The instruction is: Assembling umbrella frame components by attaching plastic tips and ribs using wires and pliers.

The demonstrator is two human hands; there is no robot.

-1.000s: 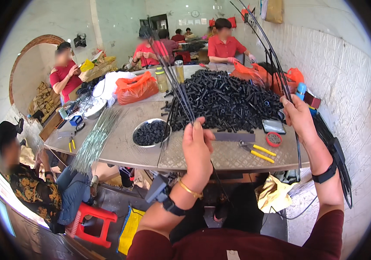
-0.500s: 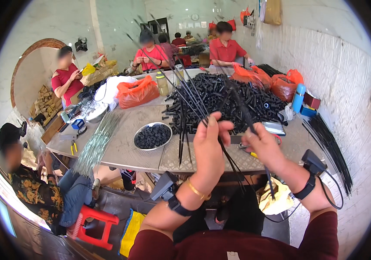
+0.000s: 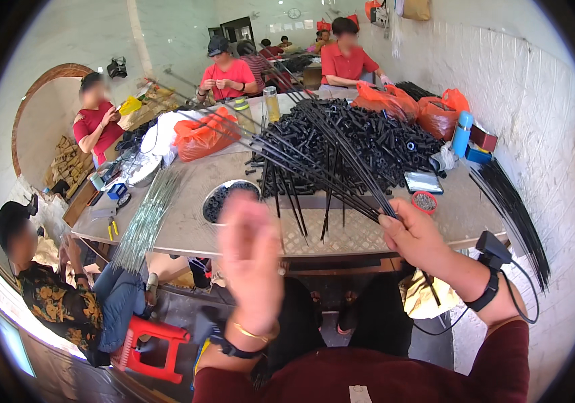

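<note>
My right hand is closed around a bundle of long thin black rods. They fan up and left from it over the table, and a few ends stick out below the hand. My left hand is raised at the table's near edge, smeared by motion. Its fingers cannot be made out, and it partly covers a metal bowl of small black parts. Beyond the rods lies a big heap of black tubular pieces. Several more black rods lean from the heap toward the near edge.
Orange plastic bags, a blue bottle and a small red dish stand on the table. Pale wires lie left, black rods right. A red stool and a seated person are at left; others sit beyond.
My left hand has come off the rods and moved left and down, toward the bowl. The rods, now in my right hand alone, tilt further left. My view has shifted slightly.
</note>
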